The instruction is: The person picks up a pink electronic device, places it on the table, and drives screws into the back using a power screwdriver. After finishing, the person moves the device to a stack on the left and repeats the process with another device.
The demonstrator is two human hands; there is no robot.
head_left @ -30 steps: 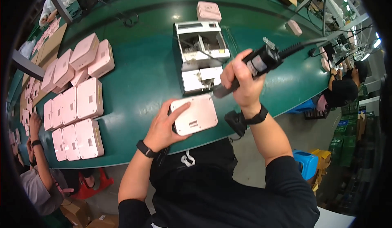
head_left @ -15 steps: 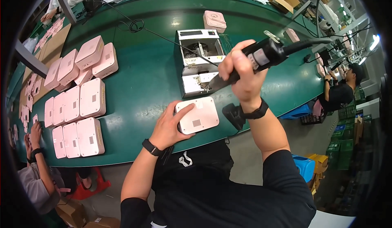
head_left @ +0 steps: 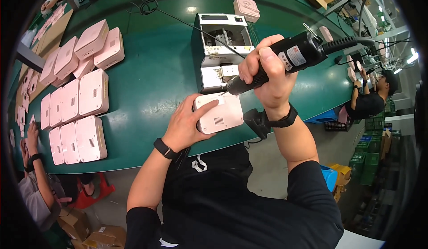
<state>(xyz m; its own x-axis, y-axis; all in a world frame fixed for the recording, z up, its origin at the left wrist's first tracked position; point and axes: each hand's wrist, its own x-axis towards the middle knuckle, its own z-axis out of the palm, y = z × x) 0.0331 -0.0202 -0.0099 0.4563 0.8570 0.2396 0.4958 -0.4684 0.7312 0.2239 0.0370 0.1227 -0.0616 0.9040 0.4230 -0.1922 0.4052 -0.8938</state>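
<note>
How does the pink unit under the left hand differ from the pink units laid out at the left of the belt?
The pink unit near the belt's front edge is pinned by the left hand, the electric screwdriver in the right hand tipped at its upper edge; the laid-out pink units are untouched. It lies alone; they lie packed in rows, some tilted. Both show pink, rounded shells with a small grille.

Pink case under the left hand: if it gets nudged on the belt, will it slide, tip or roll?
The pink case lies flat and low, so it will probably slide rather than tip or roll. It looks like a rigid shell, likely light. The left hand pins it while the electric screwdriver in the right hand bears on it.
</note>
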